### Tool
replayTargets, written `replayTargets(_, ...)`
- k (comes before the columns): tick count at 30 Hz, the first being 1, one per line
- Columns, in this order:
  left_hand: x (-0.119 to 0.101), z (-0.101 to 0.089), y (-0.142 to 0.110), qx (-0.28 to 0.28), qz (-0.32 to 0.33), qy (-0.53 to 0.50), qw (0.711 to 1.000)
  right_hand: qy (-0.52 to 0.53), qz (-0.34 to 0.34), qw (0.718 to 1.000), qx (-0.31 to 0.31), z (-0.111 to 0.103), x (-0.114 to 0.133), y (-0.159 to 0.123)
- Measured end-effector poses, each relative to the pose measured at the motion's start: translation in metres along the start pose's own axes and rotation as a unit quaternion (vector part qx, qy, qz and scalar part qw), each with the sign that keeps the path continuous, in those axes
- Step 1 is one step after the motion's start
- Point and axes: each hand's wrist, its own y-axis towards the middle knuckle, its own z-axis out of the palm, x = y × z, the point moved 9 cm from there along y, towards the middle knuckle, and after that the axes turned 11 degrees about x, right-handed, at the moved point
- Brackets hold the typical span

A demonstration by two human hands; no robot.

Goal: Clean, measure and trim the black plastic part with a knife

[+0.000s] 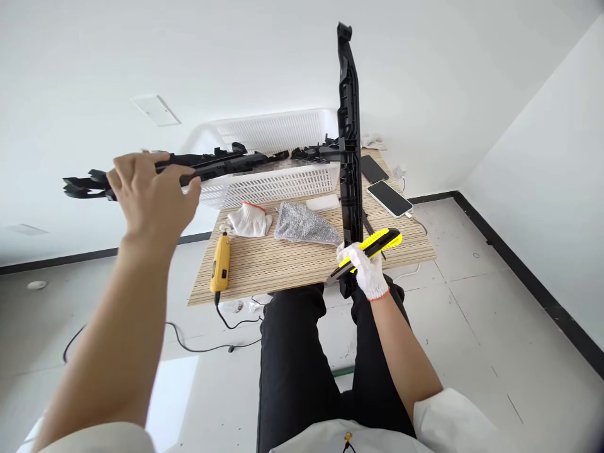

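Observation:
My bare left hand has its fingers closed around long black plastic trim pieces at the left end of the white basket. Wearing a white knit glove, my right hand grips a yellow and black utility knife, its blade end pointing down-left. Between that same hand and the table edge, a long black plastic part stands upright, and the gloved fingers are around its lower end. Exactly how the fingers share the knife and the part is partly hidden.
The white basket sits at the back of the wooden table. On the table lie a yellow corded tool, a white glove, a grey cloth, a charging phone and a dark phone. A black cable trails over the floor.

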Motion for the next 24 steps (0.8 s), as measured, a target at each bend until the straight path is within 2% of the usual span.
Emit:
replayTargets(2,-0.033,-0.009,-0.016,-0.093,0.021,-0.102,0.99,0.0,-0.001,1.0,0.008,0.005,-0.002,0.001)
replayTargets(3,-0.051,-0.003,-0.024,-0.112,0.037,-0.172,0.978,0.006,-0.002,1.0,0.011,0.008,-0.003,0.002)
replayTargets(4,-0.07,0.013,-0.028,-0.088,0.059,-0.268,0.957,0.015,0.0,1.0,0.014,0.011,-0.005,0.003)
replayTargets(5,-0.089,0.038,-0.032,-0.042,0.064,-0.387,0.919,0.024,0.004,1.0,0.017,0.014,-0.007,0.004)
replayTargets(6,-0.111,0.069,-0.037,0.029,0.066,-0.486,0.871,0.03,0.012,0.999,0.021,0.017,-0.01,0.004)
replayTargets(7,-0.134,0.1,-0.043,0.108,0.064,-0.571,0.811,0.031,0.023,0.999,0.026,0.02,-0.012,0.005)
replayTargets(8,-0.155,0.126,-0.051,0.168,0.055,-0.639,0.749,0.025,0.037,0.998,0.033,0.022,-0.015,0.005)
replayTargets(9,-0.171,0.147,-0.06,0.21,0.04,-0.681,0.7,0.012,0.051,0.998,0.042,0.024,-0.016,0.004)
replayTargets(10,-0.184,0.163,-0.069,0.252,0.032,-0.705,0.662,-0.005,0.062,0.997,0.049,0.026,-0.017,0.003)
replayTargets(12,-0.195,0.179,-0.083,0.304,0.021,-0.729,0.613,-0.043,0.081,0.994,0.057,0.027,-0.017,0.001)
replayTargets(15,-0.182,0.177,-0.091,0.317,0.013,-0.746,0.585,-0.097,0.105,0.985,0.093,0.033,-0.017,-0.001)
replayTargets(17,-0.165,0.171,-0.091,0.293,-0.001,-0.753,0.589,-0.12,0.101,0.981,0.116,0.036,-0.014,0.001)
replayTargets(18,-0.156,0.17,-0.09,0.277,-0.01,-0.755,0.594,-0.126,0.085,0.982,0.109,0.034,-0.01,0.004)
replayTargets(19,-0.148,0.169,-0.089,0.26,-0.019,-0.757,0.599,-0.127,0.06,0.987,0.082,0.028,-0.005,0.008)
replayTargets(22,-0.136,0.17,-0.088,0.223,-0.033,-0.765,0.604,-0.103,-0.014,0.993,-0.048,0.003,0.013,0.019)
replayTargets(24,-0.135,0.172,-0.088,0.217,-0.033,-0.763,0.607,-0.068,-0.019,0.993,-0.095,-0.006,0.015,0.031)
